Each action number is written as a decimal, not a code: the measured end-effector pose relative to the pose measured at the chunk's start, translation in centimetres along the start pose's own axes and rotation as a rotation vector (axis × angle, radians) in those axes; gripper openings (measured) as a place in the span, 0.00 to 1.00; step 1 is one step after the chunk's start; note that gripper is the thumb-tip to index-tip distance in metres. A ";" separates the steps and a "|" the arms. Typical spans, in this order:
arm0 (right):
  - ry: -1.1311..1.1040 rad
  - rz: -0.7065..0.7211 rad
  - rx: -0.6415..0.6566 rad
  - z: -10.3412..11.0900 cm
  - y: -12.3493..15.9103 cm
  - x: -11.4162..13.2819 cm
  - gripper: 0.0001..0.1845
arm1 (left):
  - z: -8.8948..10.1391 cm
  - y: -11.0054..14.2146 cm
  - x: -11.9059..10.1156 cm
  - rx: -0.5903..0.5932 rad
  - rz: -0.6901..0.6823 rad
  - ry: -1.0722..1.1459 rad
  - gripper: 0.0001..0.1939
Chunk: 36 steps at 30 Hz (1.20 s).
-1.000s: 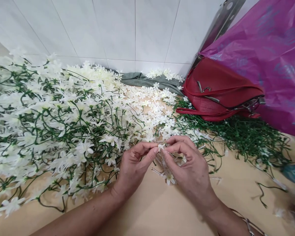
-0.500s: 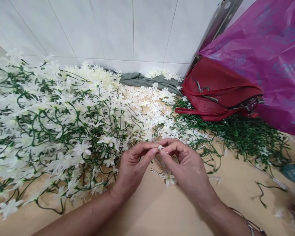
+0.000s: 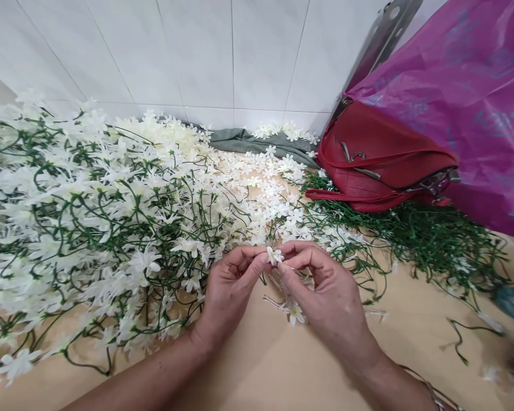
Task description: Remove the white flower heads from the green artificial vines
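Note:
Between my fingertips is a small white artificial flower (image 3: 274,256), its petals showing in the gap between both hands. My left hand (image 3: 233,285) pinches it from the left with thumb and forefinger. From the other side my right hand (image 3: 323,285) is closed in a pinch at the flower's edge; a thin white stamen seems to lie in its fingers. Another white flower (image 3: 295,312) with pale stamens lies on the table just under my right hand. Loose white blossoms (image 3: 257,182) are strewn behind my hands.
A large heap of white flowers on green stems (image 3: 89,228) fills the left side. Bare green stems (image 3: 432,234) lie at the right, below a red handbag (image 3: 381,154) and a purple plastic bag (image 3: 466,114). A grey-green cloth (image 3: 257,140) runs along the tiled wall (image 3: 261,51).
The flower between my fingertips has come into fuller view, its petals now spread and facing up. My left fingertips have shifted slightly left, away from the right ones.

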State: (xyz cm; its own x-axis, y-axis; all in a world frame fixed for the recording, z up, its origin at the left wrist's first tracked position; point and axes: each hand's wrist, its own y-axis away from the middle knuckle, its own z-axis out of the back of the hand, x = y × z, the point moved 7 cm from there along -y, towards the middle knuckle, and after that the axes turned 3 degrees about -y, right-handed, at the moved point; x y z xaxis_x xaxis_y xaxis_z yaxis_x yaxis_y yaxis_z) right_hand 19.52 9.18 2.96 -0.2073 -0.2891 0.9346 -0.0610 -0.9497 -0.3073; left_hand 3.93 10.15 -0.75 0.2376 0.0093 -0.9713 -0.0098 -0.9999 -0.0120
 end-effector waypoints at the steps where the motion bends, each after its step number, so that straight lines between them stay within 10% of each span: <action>1: -0.002 -0.002 0.001 0.0 0.0 -0.1 0.08 | 0.0 0.0 0.0 0.004 -0.003 -0.004 0.05; 36: -0.062 -0.046 -0.027 -0.6 0.0 -1.4 0.07 | -0.4 0.0 -0.2 0.013 -0.028 -0.089 0.10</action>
State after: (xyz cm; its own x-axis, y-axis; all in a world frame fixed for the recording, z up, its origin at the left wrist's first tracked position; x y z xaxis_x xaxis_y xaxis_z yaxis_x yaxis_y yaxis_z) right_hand 19.18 9.62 1.52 -0.1424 -0.2525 0.9571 -0.0957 -0.9589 -0.2672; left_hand 4.26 10.11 -0.50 0.1507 0.0387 -0.9878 -0.0176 -0.9990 -0.0418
